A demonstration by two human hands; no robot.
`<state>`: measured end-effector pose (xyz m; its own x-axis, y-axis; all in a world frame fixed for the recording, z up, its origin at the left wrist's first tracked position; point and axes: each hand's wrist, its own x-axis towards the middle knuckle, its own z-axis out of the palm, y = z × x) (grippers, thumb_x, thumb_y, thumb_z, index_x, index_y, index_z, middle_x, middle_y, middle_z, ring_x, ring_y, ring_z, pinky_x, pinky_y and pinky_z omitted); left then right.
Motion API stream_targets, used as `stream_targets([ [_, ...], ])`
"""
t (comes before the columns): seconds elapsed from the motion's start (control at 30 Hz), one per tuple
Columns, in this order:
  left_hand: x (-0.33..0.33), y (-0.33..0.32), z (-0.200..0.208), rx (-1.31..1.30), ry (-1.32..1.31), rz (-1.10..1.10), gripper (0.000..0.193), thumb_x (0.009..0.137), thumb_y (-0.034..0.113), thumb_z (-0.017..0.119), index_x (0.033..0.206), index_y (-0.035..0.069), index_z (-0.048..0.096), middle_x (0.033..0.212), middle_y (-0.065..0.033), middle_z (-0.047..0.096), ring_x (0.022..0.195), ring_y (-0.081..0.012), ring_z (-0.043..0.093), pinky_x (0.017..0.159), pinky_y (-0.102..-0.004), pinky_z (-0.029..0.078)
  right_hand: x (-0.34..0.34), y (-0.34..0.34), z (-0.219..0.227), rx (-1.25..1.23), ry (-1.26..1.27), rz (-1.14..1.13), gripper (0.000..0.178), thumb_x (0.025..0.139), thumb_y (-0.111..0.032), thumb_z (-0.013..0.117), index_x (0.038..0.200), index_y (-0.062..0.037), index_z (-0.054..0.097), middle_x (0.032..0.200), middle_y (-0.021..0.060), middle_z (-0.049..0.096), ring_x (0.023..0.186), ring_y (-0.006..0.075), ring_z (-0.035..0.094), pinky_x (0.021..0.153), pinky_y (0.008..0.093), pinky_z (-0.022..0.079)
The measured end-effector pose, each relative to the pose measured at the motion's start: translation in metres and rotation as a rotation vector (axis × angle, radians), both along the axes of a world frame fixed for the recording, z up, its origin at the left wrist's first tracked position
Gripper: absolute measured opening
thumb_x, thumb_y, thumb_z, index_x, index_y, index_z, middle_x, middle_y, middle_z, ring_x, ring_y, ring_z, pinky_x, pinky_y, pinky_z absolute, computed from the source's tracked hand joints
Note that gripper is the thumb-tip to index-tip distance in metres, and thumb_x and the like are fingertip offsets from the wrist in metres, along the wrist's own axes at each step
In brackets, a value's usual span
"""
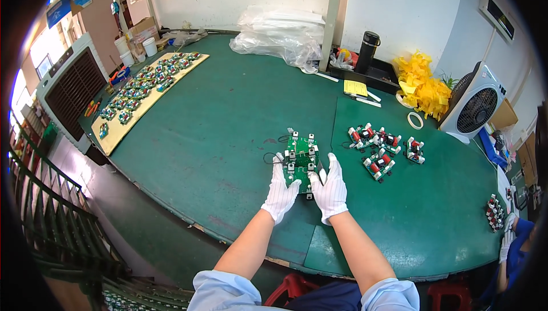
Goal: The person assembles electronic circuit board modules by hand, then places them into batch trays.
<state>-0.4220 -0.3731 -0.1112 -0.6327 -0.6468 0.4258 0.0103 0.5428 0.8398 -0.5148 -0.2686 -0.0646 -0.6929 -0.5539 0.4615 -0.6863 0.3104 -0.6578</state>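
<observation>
Green circuit boards (302,160) with black and silver parts and thin dark wire loops lie close together on the table in front of me. My left hand (280,193), in a white striped glove, holds their left edge, its fingers along the side and the thumb over the near part. At the near right edge, my right hand (331,192), gloved alike, grips with its thumb on the boards while a longer finger reaches straight out beside them. The undersides of the boards and some fingertips are hidden.
Several boards with red parts (379,164) lie to the right, near a tape roll (415,120) and a fan (478,105). A pale panel (171,85) at the left bears many boards. Plastic bags (279,31) lie at the back. A co-worker's gloved hand (506,245) shows far right.
</observation>
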Motion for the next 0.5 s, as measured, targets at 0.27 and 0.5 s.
stream_targets([
  [0.27, 0.003, 0.001, 0.023, -0.100, 0.144, 0.043, 0.069, 0.070, -0.011, 0.042, 0.136, -0.003, 0.022, 0.131, -0.0205, 0.038, 0.118, -0.0312, 0.043, 0.096, -0.0333, 0.035, 0.021, 0.010, 0.005, 0.078, 0.043, 0.116, 0.050, 0.079, -0.026, 0.056, 0.121, -0.0007, 0.043, 0.098, 0.0193, 0.060, 0.077, 0.0350, 0.060, 0.065, 0.0422, 0.049],
  [0.5, 0.007, -0.001, 0.015, 0.107, -0.020, -0.014, 0.061, 0.073, -0.008, 0.048, 0.131, -0.005, 0.029, 0.130, -0.0204, 0.041, 0.119, -0.0334, 0.042, 0.097, -0.0367, 0.035, 0.007, 0.009, 0.006, 0.292, -0.242, 0.077, 0.054, 0.079, -0.030, 0.058, 0.118, 0.0028, 0.044, 0.096, 0.0217, 0.060, 0.084, 0.0353, 0.059, 0.070, 0.0407, 0.048],
])
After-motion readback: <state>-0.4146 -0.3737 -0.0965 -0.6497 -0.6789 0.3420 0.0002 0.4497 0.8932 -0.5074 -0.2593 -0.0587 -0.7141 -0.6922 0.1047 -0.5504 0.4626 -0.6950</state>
